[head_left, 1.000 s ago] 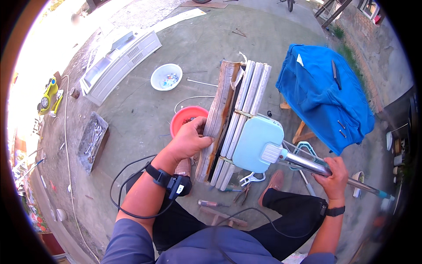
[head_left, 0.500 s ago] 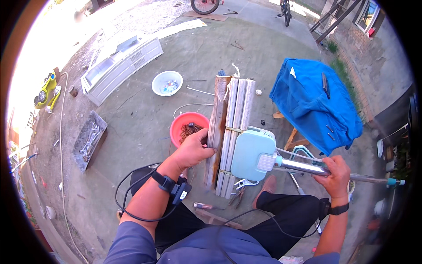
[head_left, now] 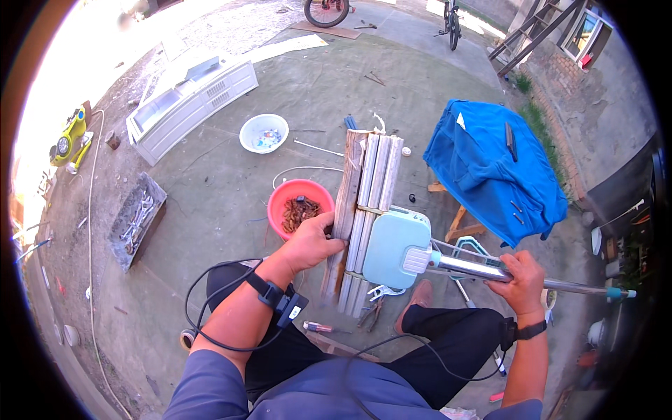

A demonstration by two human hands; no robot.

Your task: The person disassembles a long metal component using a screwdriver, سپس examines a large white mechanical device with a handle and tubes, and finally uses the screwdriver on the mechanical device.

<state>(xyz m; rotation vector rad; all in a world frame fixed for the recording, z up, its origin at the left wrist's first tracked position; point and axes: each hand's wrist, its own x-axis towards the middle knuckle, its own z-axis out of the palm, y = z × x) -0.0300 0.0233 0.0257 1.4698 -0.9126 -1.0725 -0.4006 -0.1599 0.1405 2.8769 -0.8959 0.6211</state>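
My right hand [head_left: 519, 285] is wrapped round the chrome pole [head_left: 458, 265], which is joined to a pale blue plastic plate [head_left: 397, 250]. The plate lies against a bundle of whitish tubes [head_left: 378, 171] tied with cord. Alongside the tubes runs a weathered wooden board [head_left: 348, 185]. My left hand [head_left: 315, 243] grips this board's left edge, thumb on top, with some fingers hidden. Close beyond that hand stands a pink bowl [head_left: 278, 196] of small brown pieces. Pliers [head_left: 372, 316] and a screwdriver [head_left: 323, 327] lie on the ground by my feet.
A blue cloth [head_left: 483, 168] covers a wooden-legged stand on the right. A white basin [head_left: 245, 133], a white panelled unit [head_left: 199, 105] and a metal tray [head_left: 126, 260] of wrenches lie to the left. A black cable [head_left: 238, 348] loops from my left wrist.
The plate, pole and right hand have shifted slightly left in view. The surroundings have also shifted slightly. Both hands keep their hold.
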